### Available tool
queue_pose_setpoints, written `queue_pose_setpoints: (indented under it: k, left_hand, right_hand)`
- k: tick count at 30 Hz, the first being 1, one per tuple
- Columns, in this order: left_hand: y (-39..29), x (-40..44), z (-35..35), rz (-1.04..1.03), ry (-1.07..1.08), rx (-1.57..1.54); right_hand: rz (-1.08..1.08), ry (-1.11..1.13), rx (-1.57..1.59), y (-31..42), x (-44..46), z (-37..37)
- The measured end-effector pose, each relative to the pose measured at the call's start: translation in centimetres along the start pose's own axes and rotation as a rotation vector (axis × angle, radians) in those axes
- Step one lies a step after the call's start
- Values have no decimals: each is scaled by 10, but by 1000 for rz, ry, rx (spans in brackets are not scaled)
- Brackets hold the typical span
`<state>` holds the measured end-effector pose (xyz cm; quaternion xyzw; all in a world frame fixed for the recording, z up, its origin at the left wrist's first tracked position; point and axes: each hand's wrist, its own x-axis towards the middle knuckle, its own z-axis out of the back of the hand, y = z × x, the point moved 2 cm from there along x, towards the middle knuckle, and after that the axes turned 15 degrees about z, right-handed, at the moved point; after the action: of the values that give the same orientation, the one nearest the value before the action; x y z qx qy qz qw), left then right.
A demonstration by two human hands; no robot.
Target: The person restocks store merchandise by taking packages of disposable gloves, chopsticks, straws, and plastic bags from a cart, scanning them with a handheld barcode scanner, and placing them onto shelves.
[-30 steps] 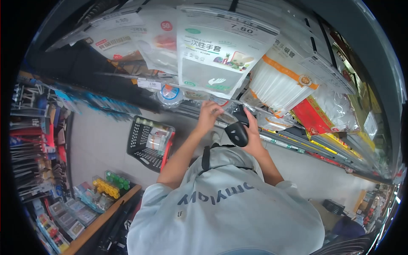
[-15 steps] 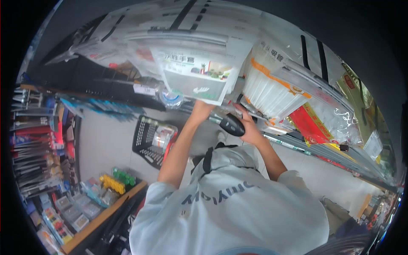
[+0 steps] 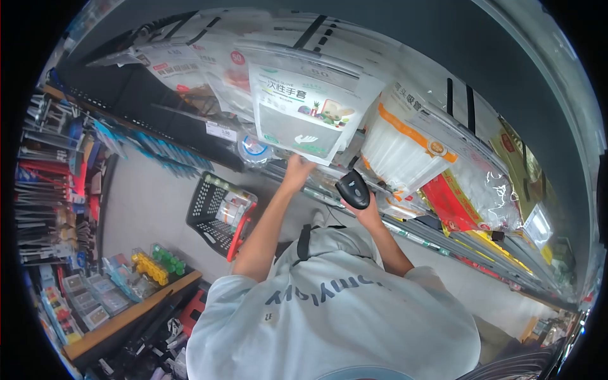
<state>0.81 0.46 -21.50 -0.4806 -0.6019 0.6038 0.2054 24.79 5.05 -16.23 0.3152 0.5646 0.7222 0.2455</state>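
My left hand (image 3: 297,172) is at the bottom edge of a hanging white pack of disposable gloves (image 3: 301,114); its fingertips are partly hidden at the pack's edge. My right hand (image 3: 365,210) is closed round a black handheld scanner (image 3: 353,190), whose rounded head faces up. A clear round item with a blue ring (image 3: 254,149) hangs just left of the glove pack. To the right of the pack hangs a bag of white straws (image 3: 405,149) with an orange band.
A black and red shopping basket (image 3: 213,232) with packages inside stands on the floor at left. Red and yellow bags (image 3: 451,201) hang on the right. Tools (image 3: 54,190) line the far left, above a wooden-edged shelf (image 3: 133,315).
My left hand has moved slightly left and down, to the glove pack's lower edge. The scanner in my right hand has turned more upright. The view has shifted.
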Motion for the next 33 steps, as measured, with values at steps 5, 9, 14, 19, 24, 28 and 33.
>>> queue_pose_setpoints:
  k: [5, 9, 14, 19, 24, 28, 33]
  left_hand:
    - [14, -12, 3, 208, 56, -132]
    - [14, -7, 4, 210, 84, -235]
    - [-1, 1, -4, 183, 86, -262]
    - [-5, -6, -6, 211, 116, -313]
    - [-6, -14, -9, 218, 136, -399]
    - [-7, -11, -7, 218, 160, -444]
    - [-3, -2, -5, 179, 140, -444]
  right_hand:
    - [-95, -20, 101, -6, -3, -1]
    - [-60, -67, 117, -16, -7, -9]
    - [120, -47, 40, -10, 0, -14]
    - [277, 35, -73, -18, 2, -6]
    - [323, 52, -141, -13, -2, -5]
    - [348, 80, -228, -8, 1, -5]
    - [401, -59, -55, 15, 13, -10]
